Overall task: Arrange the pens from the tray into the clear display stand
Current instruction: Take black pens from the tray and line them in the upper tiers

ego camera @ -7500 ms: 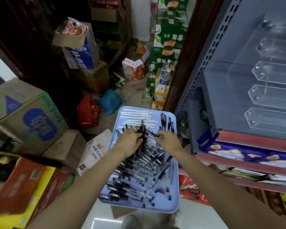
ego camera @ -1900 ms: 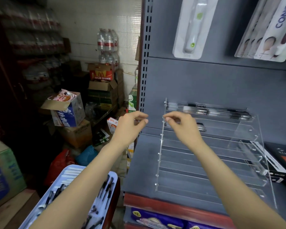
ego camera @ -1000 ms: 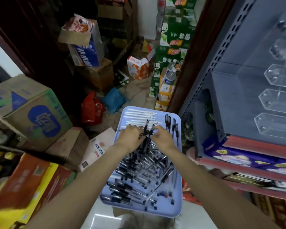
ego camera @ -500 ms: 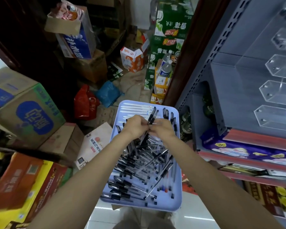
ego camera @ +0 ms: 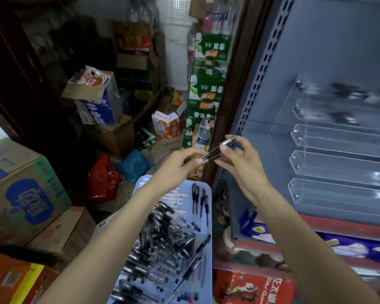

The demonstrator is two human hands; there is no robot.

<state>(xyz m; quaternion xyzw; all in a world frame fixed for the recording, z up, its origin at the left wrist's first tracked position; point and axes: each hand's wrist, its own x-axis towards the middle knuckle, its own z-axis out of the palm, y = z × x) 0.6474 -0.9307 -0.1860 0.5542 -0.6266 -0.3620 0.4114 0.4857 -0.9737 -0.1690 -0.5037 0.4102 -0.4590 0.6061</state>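
Note:
Both hands hold a small bundle of black pens [ego camera: 217, 150] in the air above the tray. My left hand [ego camera: 180, 165] pinches the bundle's lower end, and my right hand [ego camera: 237, 156] grips its upper part. The pale blue tray [ego camera: 207, 218] below holds several black and clear pens [ego camera: 162, 242] in a loose heap. The clear display stand [ego camera: 338, 163] sits on the grey shelf at the right, with stepped transparent troughs. Dark blurred pens [ego camera: 347, 95] lie in its upper rows.
Cardboard boxes [ego camera: 24, 194] crowd the floor at left, with a red bag [ego camera: 101, 178] and a blue bag [ego camera: 134, 165] beyond the tray. Green drink cartons [ego camera: 206, 88] stack beside the brown shelf post [ego camera: 228, 84]. Packaged goods [ego camera: 349, 244] lie under the shelf's red edge.
Both hands have lifted a bundle of pens out of the tray, up and to the right toward the shelf. The view has tilted up, showing more of the display stand.

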